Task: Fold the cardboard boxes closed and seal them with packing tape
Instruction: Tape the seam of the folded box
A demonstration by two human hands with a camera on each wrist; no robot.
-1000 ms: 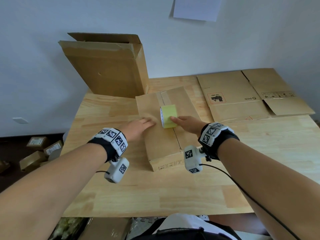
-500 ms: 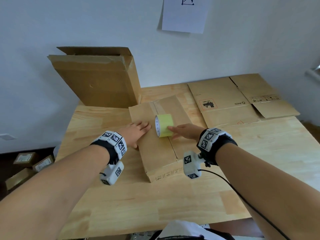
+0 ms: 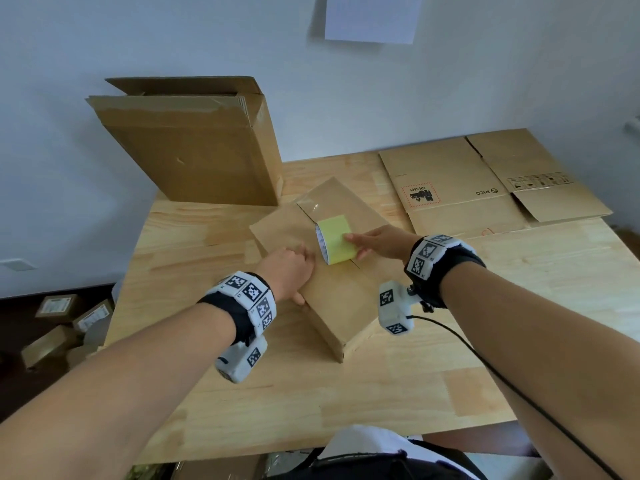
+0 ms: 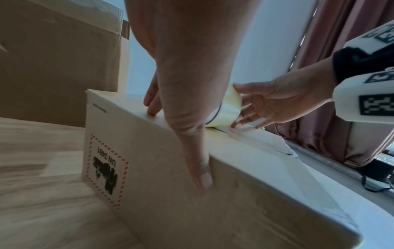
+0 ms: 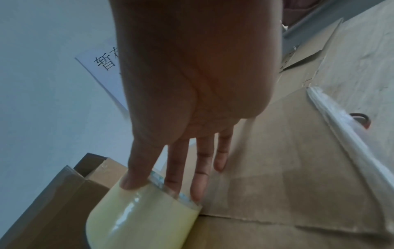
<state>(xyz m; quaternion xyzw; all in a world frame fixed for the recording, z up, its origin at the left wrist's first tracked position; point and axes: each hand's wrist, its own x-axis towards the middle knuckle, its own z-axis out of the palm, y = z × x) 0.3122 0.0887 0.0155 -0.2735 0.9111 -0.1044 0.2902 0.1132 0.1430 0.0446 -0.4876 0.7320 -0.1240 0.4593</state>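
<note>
A closed brown cardboard box [image 3: 343, 299] lies slantwise in the middle of the wooden table [image 3: 311, 410]. Clear tape [image 3: 317, 206] covers the far end of its centre seam. A yellow tape roll [image 3: 336, 240] stands on edge on the seam. My right hand [image 3: 377, 242] pinches the roll, thumb on its rim and fingers at its side [image 5: 181, 168]. My left hand [image 3: 289, 271] rests on the box's left top edge, fingers flat on the lid and thumb [image 4: 200, 168] straight down the side wall [image 4: 213, 193]. In the left wrist view the roll [image 4: 226, 109] shows behind that hand.
A tall open carton [image 3: 194, 150] leans on the wall at the back left. Flattened cartons [image 3: 485, 188] lie at the back right. Small boxes [image 3: 59, 323] sit on the floor to the left. A paper sheet [image 3: 372, 19] hangs on the wall.
The box has turned a little on the table. My left hand has slid from the lid back to the left edge, thumb over the side. My right hand stays on the roll.
</note>
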